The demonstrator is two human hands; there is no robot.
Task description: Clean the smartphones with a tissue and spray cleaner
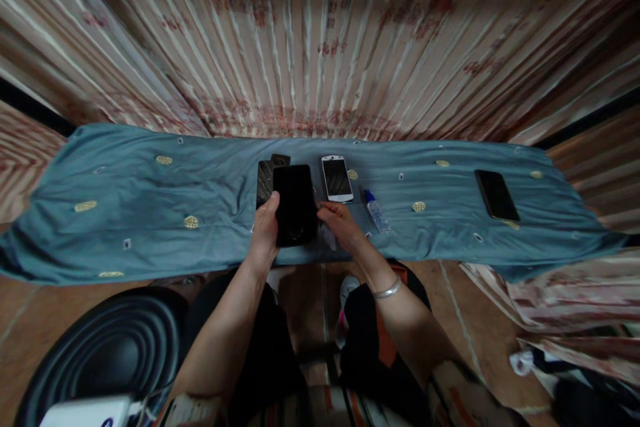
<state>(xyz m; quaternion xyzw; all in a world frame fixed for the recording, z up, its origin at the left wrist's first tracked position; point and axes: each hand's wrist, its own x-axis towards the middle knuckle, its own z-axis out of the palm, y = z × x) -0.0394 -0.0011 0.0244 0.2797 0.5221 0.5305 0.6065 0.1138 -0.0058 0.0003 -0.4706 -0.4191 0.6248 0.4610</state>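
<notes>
A black tablet (294,205) with a dark screen is tilted up over the cloth-covered table. My left hand (265,223) grips its left edge, thumb on the front. At the tablet's right edge my right hand (340,221) is closed, fingers pinched together. A pale, thin cloth-like piece (328,237) hangs below those fingers, blurred. Partly hidden behind the tablet lies a dark striped phone (265,177), with another small dark item (281,159) beside it. A white phone (337,178) lies just beyond my right hand. To its right is a clear spray bottle (377,215) with a blue cap.
Another black phone (497,195) lies toward the table's right end. The teal patterned cloth (150,213) is wrinkled. Patterned curtains (320,47) hang behind it. A black ribbed round object (110,353) and a white device (87,412) are at the lower left.
</notes>
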